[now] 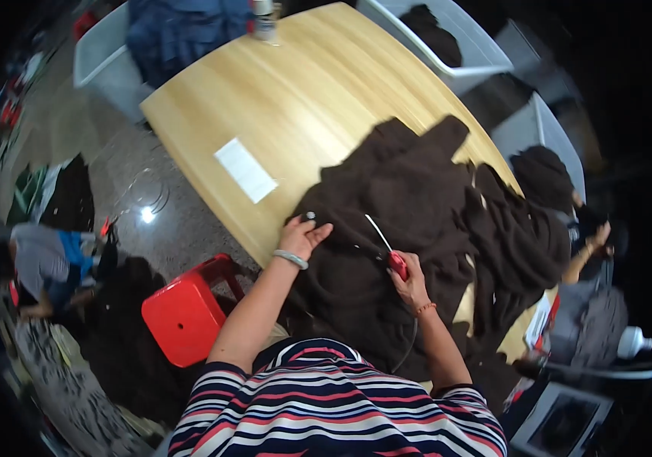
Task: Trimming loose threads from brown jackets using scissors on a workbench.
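Observation:
A dark brown cloth garment (pixel 394 183) lies bunched over the right half of the wooden table (pixel 265 91). My left hand (pixel 307 238) is at the garment's left edge, its fingers bent around a small dark item (pixel 308 217) with pale spots, too small to name. In my right hand (pixel 411 282), closed, is a red-handled tool (pixel 398 264) with a long thin pale rod. The rod points up and left over the cloth. Small white specks dot the fabric between my hands. A dark cord (pixel 411 346) runs down from near my right hand.
A white paper (pixel 246 170) lies on the table; a spray can (pixel 265 21) stands at its far edge. A red stool (pixel 183 316) is at my left. Pale bins (pixel 486 59) with cloth stand around the table. Another person (pixel 40 259) is at left; another person's arm (pixel 588 251) shows at right.

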Demonstrator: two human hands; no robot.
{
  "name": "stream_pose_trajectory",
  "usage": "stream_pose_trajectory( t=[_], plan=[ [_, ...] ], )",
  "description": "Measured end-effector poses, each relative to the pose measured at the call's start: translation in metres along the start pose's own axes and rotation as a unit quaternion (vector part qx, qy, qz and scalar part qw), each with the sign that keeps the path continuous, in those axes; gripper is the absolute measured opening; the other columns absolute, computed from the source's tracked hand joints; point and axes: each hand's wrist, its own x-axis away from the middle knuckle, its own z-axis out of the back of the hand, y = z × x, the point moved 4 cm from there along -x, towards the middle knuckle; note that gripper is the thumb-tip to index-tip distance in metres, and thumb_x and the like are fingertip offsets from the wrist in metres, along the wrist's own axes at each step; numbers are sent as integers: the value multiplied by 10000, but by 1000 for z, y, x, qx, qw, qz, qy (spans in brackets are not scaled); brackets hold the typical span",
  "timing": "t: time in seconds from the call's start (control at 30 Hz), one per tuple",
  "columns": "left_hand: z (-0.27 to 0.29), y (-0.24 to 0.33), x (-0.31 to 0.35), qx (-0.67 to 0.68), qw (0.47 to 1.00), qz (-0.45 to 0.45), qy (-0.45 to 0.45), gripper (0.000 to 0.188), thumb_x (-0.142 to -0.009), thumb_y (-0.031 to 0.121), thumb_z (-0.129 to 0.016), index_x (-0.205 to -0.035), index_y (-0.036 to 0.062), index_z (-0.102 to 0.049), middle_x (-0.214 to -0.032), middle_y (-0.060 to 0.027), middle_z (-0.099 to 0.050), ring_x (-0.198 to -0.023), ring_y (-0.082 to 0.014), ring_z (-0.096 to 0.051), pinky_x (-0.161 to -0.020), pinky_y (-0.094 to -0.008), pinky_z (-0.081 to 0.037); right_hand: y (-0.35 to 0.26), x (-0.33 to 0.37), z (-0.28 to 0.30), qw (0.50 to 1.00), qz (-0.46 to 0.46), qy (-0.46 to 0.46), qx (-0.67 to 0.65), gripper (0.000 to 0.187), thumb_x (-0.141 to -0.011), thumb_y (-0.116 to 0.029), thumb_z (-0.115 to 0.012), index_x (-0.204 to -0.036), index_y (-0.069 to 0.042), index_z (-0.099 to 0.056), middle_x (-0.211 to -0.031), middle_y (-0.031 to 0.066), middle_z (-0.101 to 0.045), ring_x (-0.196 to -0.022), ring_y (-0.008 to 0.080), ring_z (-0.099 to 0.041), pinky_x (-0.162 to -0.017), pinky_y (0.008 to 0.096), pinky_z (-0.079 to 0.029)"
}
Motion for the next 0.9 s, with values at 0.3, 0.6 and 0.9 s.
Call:
stream_pose_trajectory(
  t=[0.3,0.6,0.9],
  plan=[
    [-15,-4,3,-74,996,39,-10,181,-914,-70,-492,-1078,0,-524,-994,-142,-633,-969,-367,-674,-876,-445,-592,-60,34,55,992,14,58,110,496,-831,-132,-688,-1310,-203,-579,-1110,132,-598,-960,305,-610,-809,385,-467],
    [-14,-5,-9,-159,984,71,-40,195,-906,-60,-531,-1089,-3,-561,-1024,-141,-655,-1019,-341,-662,-911,-439,-571,-85,23,11,992,-30,-95,79,386,-887,-194,-621,-1258,-132,-532,-875,170,-668,-820,358,-643,-752,456,-502],
    [-15,1,-12,-215,973,79,-14,48,-929,28,-580,-976,23,-589,-897,-123,-678,-875,-267,-709,-767,-361,-614,-109,-2,-2,974,-106,-192,59,332,-911,-216,-591,-1210,-90,-520,-878,223,-663,-829,415,-640,-717,486,-508]
  ],
)
